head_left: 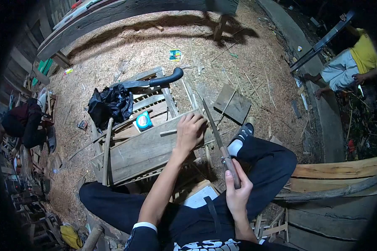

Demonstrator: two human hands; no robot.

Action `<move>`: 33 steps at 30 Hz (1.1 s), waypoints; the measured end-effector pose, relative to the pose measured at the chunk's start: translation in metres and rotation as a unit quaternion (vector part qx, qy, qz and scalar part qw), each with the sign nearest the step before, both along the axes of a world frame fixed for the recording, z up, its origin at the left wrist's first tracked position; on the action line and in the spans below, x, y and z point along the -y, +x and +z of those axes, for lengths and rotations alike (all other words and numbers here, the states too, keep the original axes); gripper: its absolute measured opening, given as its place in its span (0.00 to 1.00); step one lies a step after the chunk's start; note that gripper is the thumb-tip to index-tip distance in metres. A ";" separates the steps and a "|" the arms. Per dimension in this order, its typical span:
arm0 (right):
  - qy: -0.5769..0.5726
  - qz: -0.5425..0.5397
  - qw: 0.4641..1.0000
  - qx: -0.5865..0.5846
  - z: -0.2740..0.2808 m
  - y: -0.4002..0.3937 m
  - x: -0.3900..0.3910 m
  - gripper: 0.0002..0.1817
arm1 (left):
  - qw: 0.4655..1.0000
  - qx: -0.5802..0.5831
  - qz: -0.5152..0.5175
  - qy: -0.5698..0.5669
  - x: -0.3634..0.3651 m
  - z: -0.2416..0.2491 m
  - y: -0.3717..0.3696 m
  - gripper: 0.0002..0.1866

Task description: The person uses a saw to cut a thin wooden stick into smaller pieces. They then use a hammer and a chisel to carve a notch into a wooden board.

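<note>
There is one view only, from a camera worn on the person's head, looking steeply down and forward over the lap. Its wide, fisheye lens bends the edges and leaves dark corners. The left hand point(191, 130) and right hand point(238, 193) sit near, mid-frame; the sawdust ground point(125, 54) lies farther off, toward the top.

The person sits with both arms stretched forward. The left hand point(191, 130) is curled, palm down, fingers bent at the tips. The right hand point(237, 191) is closed in a firm fist, thumb upward.
</note>
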State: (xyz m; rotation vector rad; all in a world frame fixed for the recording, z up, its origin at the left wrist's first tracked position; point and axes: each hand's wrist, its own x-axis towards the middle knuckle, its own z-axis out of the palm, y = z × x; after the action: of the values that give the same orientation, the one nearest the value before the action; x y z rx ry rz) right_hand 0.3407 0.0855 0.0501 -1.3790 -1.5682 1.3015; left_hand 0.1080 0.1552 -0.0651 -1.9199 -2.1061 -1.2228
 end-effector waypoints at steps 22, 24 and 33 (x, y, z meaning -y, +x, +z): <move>0.061 -0.035 0.996 -0.046 -0.059 0.014 0.003 0.22 | 0.998 0.056 -0.005 -0.007 -0.004 0.001 -0.002 0.07; 0.046 -0.030 0.997 -0.050 -0.040 0.010 0.002 0.22 | 0.998 0.063 -0.007 -0.009 -0.004 0.000 -0.002 0.07; 0.031 0.024 0.997 0.062 0.007 -0.005 -0.001 0.26 | 0.996 0.084 0.002 0.005 -0.002 0.003 0.002 0.06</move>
State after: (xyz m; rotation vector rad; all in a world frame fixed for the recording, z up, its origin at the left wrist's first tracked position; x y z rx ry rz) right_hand 0.3353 0.0869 0.0571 -1.4140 -1.7207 1.2050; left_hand 0.1104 0.1574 -0.0624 -1.8669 -2.1750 -1.4393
